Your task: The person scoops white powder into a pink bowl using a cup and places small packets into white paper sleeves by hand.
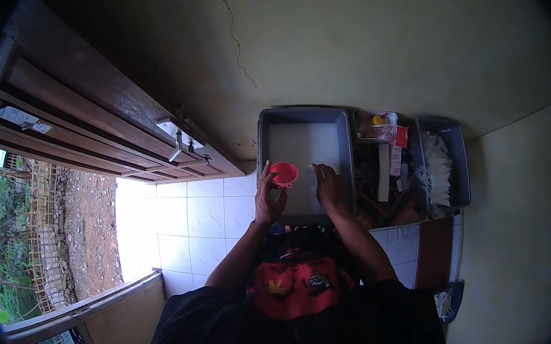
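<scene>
My left hand (pixel 267 200) grips a small red plastic funnel or cup (pixel 285 174) over a grey bin (pixel 265 125), which holds a flat white substance (pixel 302 140); whether it is powder or liquid I cannot tell. To the funnel's right, my right hand (pixel 327 188) has its fingers curled on a small translucent piece of plastic (pixel 312 178), apparently a bag, partly hidden by the fingers.
Right of the bin are containers of packets and assorted items (pixel 384 170) and a grey bin of clear plastic bags (pixel 437 167). A wooden door (pixel 74 104) stands open at left, onto gravel outside. A cracked wall (pixel 336 44) rises beyond the bins.
</scene>
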`<state>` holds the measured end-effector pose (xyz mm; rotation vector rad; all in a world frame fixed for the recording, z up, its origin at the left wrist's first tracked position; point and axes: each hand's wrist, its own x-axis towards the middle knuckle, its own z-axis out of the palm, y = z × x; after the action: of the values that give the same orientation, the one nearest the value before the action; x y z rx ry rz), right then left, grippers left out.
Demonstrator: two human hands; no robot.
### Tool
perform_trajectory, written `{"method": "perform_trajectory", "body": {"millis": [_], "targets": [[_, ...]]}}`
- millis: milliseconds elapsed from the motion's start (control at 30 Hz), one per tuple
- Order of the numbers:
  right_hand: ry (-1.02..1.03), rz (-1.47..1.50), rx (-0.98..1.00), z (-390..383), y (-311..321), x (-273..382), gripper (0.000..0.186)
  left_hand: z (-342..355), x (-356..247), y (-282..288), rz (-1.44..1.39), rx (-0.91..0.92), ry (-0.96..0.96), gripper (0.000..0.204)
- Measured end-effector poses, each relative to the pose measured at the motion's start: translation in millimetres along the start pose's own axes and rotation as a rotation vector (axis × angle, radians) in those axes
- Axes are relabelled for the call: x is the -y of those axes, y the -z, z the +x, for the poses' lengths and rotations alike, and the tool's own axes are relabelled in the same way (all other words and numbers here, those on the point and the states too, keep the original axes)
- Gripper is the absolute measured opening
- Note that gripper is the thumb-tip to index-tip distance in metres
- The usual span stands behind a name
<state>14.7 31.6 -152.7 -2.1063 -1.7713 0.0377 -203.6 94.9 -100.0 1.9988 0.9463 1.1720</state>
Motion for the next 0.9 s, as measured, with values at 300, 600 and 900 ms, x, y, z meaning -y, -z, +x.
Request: {"method": "perform_trajectory", "body": {"millis": [300, 600, 900], "targets": [[-0.076, 0.345, -0.159, 9.8, 51.0, 24.9, 0.082, 6.6, -7.2, 3.2, -0.051, 0.001, -0.002, 0.071], [-0.102, 0.553, -0.260, 41.3, 154.6, 40.1, 0.090, 51.6, -51.3, 20.3, -0.055, -0.109, -0.166, 0.079], [0.099, 0.517, -0.380, 67.4, 249.4, 43.2, 0.087, 76.8, -101.9, 17.5, -0.070, -0.074, -0.204, 0.074]]}}
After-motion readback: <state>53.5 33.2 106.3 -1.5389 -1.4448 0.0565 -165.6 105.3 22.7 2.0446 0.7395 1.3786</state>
